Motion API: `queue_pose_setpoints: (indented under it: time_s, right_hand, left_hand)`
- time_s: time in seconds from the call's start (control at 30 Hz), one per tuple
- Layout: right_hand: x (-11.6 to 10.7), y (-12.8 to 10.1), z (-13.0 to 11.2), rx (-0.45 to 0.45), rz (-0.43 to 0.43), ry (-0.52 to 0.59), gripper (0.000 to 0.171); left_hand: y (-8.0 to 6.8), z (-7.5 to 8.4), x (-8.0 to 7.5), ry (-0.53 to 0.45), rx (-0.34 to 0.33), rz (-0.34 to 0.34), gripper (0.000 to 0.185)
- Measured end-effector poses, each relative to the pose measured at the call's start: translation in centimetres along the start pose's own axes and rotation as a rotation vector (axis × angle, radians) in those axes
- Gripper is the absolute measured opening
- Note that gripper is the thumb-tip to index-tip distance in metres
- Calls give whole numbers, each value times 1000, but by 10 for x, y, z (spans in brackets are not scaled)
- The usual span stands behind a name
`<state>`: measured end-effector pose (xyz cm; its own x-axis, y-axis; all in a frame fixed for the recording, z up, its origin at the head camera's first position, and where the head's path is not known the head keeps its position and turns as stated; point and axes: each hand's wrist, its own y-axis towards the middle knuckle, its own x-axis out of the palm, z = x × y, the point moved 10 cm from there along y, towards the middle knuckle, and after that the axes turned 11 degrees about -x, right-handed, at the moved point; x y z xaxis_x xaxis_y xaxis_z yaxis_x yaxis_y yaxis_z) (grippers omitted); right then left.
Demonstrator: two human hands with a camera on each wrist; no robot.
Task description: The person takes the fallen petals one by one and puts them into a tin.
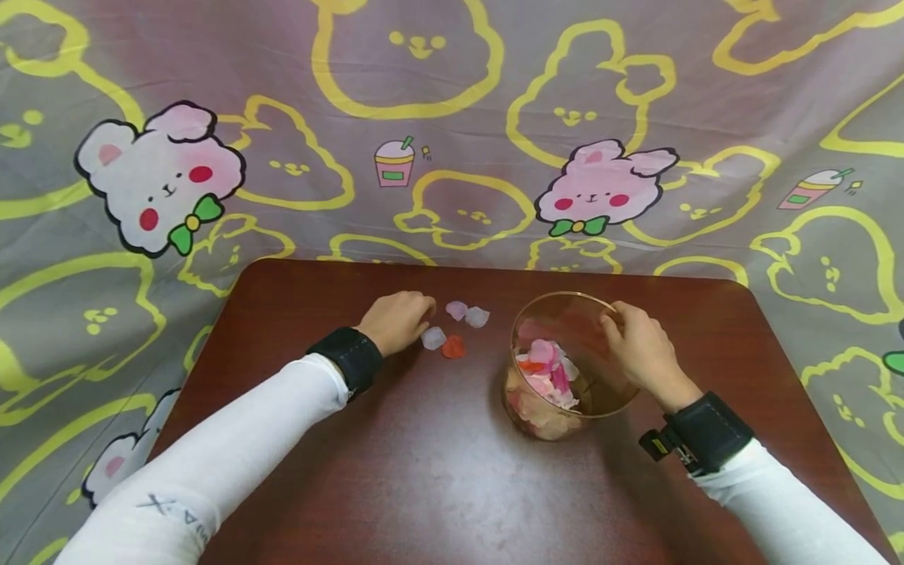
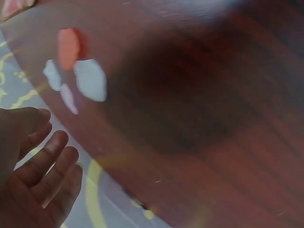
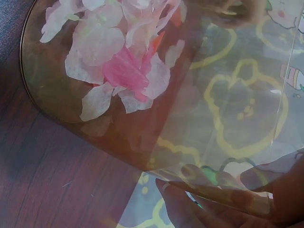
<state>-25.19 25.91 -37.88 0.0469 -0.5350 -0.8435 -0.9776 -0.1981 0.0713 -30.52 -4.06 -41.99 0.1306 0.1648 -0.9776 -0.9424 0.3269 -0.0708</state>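
Right hand grips the glass jar's rim — left hand, fingers loosely curled, rests just beside loose petals on the worktop.

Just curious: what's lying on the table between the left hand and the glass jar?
In the head view, four loose petals lie between the left hand and the glass jar: three pale, one orange-red.

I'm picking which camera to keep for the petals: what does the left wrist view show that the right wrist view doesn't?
Only the left wrist view shows the loose petals on the table, one red petal and pale petals, with the open left hand beside them. Only the right wrist view shows the clear container with pink and white petals inside and the right hand's fingers gripping its wall. Both show the brown wooden table and the printed cloth.
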Motion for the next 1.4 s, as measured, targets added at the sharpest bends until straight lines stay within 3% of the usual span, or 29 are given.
queue_pose_setpoints:
  time_s: [0.27, 0.47, 0.9, 1.2, 1.4]
  right_hand:
    - [0, 0, -2, -4, -2, 6, 27]
    - [-1, 0, -2, -5, 1, 4, 26]
    - [-1, 1, -1, 6, -5, 6, 26]
    - [0, 2, -1, 14, -5, 4, 26]
    - [-1, 2, 0, 15, -8, 6, 25]
  left_hand:
    - [-10, -4, 34, -6, 16, -63, 20]
    - [-16, -1, 45, 32, 7, -78, 28]
    - [-20, -1, 46, 25, 22, 19, 5]
    - [-22, -3, 42, 73, 43, 83, 8]
    - [-18, -7, 36, 100, 39, 78, 9]
